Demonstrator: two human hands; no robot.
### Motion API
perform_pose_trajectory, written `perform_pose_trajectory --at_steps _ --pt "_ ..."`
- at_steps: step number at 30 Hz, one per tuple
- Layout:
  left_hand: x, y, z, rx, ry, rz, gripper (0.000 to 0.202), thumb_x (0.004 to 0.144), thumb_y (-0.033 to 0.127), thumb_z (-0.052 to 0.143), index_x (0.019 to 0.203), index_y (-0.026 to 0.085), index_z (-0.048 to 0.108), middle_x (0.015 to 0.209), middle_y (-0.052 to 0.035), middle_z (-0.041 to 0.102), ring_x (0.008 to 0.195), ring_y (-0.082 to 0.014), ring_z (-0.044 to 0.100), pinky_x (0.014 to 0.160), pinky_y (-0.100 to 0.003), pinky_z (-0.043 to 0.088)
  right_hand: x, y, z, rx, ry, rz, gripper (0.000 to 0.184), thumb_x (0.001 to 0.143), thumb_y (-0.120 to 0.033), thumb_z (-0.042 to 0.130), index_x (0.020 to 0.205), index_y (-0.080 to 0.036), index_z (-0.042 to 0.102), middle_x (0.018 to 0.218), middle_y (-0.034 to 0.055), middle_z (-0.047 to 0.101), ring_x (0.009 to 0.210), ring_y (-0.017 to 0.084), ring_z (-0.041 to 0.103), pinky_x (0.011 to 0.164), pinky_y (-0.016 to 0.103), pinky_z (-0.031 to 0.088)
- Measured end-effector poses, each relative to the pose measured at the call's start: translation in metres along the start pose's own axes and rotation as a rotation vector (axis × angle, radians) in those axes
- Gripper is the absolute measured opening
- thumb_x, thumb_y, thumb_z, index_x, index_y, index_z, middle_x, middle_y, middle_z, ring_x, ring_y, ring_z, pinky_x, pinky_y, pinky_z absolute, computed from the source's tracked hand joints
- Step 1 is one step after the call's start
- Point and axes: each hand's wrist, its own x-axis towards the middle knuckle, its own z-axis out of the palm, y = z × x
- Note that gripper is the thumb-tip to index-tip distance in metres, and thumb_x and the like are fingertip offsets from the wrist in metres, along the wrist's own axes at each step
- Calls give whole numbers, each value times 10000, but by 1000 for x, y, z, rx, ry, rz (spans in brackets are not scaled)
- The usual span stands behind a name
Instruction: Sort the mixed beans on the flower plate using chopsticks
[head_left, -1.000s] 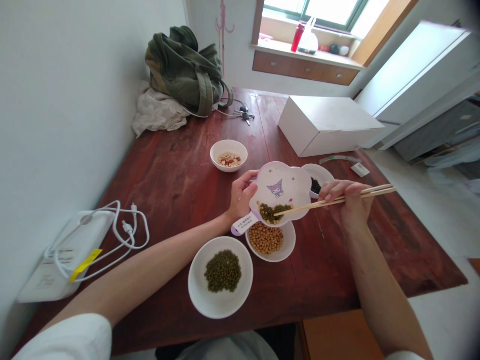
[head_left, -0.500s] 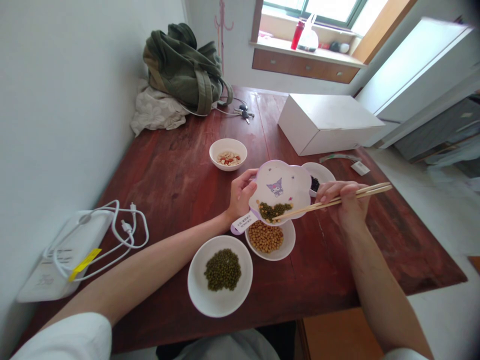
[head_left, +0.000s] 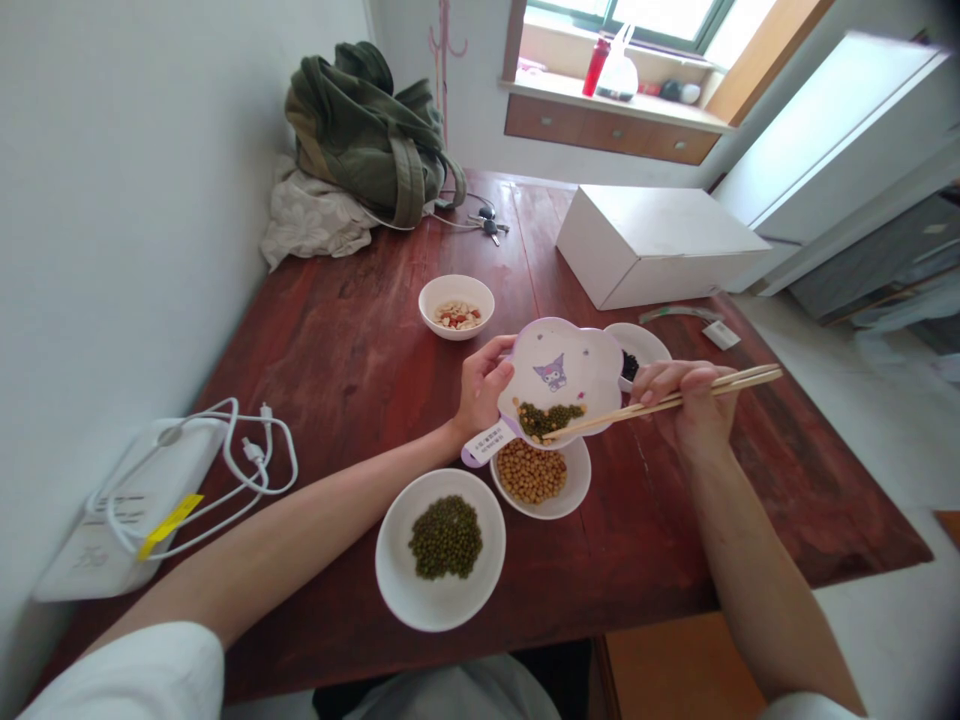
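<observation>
My left hand point(head_left: 484, 385) grips a flower-shaped plastic plate point(head_left: 562, 360) with a cartoon print, tilted and held over a white bowl of soybeans point(head_left: 577, 490). A small heap of green and yellow beans point(head_left: 550, 418) lies on the plate's lower edge. My right hand point(head_left: 690, 400) holds wooden chopsticks point(head_left: 660, 402), their tips at that heap. Nearby are a white bowl of mung beans point(head_left: 440, 605), a bowl of peanuts point(head_left: 456, 330), and a bowl of black seeds point(head_left: 645, 342), partly hidden behind the plate.
The dark red wooden table point(head_left: 322, 400) meets a white wall on the left. A white box point(head_left: 652, 245) stands at the back right. A white appliance with its cable point(head_left: 127, 510) lies at the left, and an olive bag point(head_left: 367, 140) and keys point(head_left: 487, 225) lie at the far end.
The whole scene sits slightly higher in the view. The chopstick tips have shifted slightly left along the plate, and the hands and plate have barely moved.
</observation>
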Motion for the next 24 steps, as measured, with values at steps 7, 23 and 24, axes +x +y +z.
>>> perform_pose_trajectory --at_steps 7,23,24 --pt "0 2 1 -6 -11 11 616 800 693 718 1033 124 752 765 -39 666 618 -121 485 563 -242 371 -1 0 0 -4 0 19 550 995 -610 658 652 -195 769 548 81 598 496 174 561 409 297 363" --pt "-1 -2 -2 11 -13 26 599 821 689 706 1061 145 777 841 -57 713 675 -141 520 621 -265 409 1 0 1 16 100 -35 547 1009 -586 644 622 -217 757 517 68 581 457 185 540 467 339 356" --pt "-1 -3 -2 12 -11 22 609 819 694 707 1069 143 777 847 -59 716 682 -143 526 624 -265 410 1 1 0 9 105 -42 534 1007 -577 653 624 -219 758 510 63 568 464 189 547 473 341 362"
